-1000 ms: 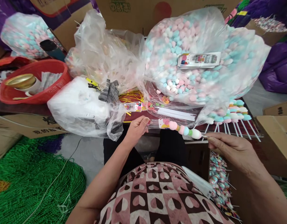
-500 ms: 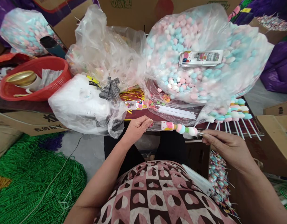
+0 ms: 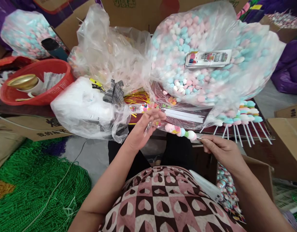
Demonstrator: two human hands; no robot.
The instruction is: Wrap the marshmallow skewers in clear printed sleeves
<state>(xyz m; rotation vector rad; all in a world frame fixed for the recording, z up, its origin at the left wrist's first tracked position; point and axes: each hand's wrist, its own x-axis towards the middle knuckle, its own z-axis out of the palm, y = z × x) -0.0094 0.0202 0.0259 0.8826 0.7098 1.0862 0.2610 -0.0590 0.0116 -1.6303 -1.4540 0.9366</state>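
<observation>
My right hand (image 3: 219, 149) pinches the stick end of a marshmallow skewer (image 3: 181, 131) with pink, blue, green and white pieces, held level above my lap. My left hand (image 3: 144, 129) is just left of the skewer's tip, its fingers curled loosely around a clear printed sleeve (image 3: 153, 124). A row of finished marshmallow skewers (image 3: 242, 117) lies on the table edge to the right. Above them sits a large clear bag of pink, blue and white marshmallows (image 3: 206, 61) with a printed card pack (image 3: 208, 58) on top.
A red basket (image 3: 35, 83) with a gold lid sits at the left, beside a white filled bag (image 3: 83, 108) and crumpled clear bags (image 3: 109, 54). Yellow twist ties (image 3: 136, 98) lie on the table. Green cord (image 3: 39, 180) covers the floor left. A box of wrapped skewers (image 3: 227, 190) stands lower right.
The skewer has moved left toward my left hand. My left hand has lifted and its fingers have loosened around the clear sleeve.
</observation>
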